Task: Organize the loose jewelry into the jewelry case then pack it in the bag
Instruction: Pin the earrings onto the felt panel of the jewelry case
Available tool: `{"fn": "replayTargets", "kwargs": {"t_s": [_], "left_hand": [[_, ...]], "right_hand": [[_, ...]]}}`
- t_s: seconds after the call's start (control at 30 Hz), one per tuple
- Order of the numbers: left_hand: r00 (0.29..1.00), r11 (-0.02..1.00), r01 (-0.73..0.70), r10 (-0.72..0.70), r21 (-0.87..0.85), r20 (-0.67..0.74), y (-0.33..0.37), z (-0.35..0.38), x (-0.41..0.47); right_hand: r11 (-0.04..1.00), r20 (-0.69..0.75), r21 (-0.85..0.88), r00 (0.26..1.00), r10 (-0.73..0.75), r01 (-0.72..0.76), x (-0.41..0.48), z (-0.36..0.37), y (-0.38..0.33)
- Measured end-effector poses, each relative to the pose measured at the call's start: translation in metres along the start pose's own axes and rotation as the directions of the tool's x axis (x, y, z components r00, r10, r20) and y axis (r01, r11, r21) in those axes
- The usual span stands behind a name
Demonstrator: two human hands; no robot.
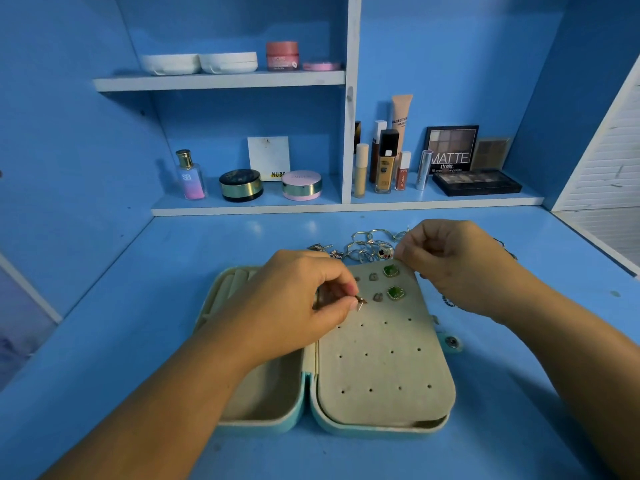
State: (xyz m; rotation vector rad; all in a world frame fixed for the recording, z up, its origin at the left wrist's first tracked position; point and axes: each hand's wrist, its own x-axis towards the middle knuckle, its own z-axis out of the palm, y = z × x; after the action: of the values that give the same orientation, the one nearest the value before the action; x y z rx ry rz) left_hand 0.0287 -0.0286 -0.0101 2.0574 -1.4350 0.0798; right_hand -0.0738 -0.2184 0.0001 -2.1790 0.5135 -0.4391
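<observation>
A teal jewelry case lies open on the blue desk, its beige earring panel dotted with holes. Two green earrings and some small grey studs sit in the panel's far rows. My left hand pinches a small gold earring just above the panel. The panel's far right corner is held between the fingers of my right hand. Loose silver chains and rings lie in a heap just behind the case. No bag is in view.
A shelf unit at the back holds cosmetics: a perfume bottle, compacts, foundation bottles and eyeshadow palettes. The case's snap tab sticks out to the right. A white slatted panel stands at the right.
</observation>
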Motion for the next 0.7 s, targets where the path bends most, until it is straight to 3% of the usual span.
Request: {"fn": "replayTargets", "kwargs": {"t_s": [0.5, 0.7], "left_hand": [[1.0, 0.993, 0.003, -0.001, 0.12, -0.018, -0.0017, 0.0058, 0.0027], [0.991, 0.969, -0.073, 0.096, 0.236, -0.09, -0.005, 0.0093, 0.0042]], "right_hand": [[1.0, -0.028, 0.007, 0.999, -0.025, 0.025, -0.0007, 0.0018, -0.0006], [0.998, -0.071, 0.027, 0.996, -0.053, 0.056, -0.0003, 0.0012, -0.0027]]}}
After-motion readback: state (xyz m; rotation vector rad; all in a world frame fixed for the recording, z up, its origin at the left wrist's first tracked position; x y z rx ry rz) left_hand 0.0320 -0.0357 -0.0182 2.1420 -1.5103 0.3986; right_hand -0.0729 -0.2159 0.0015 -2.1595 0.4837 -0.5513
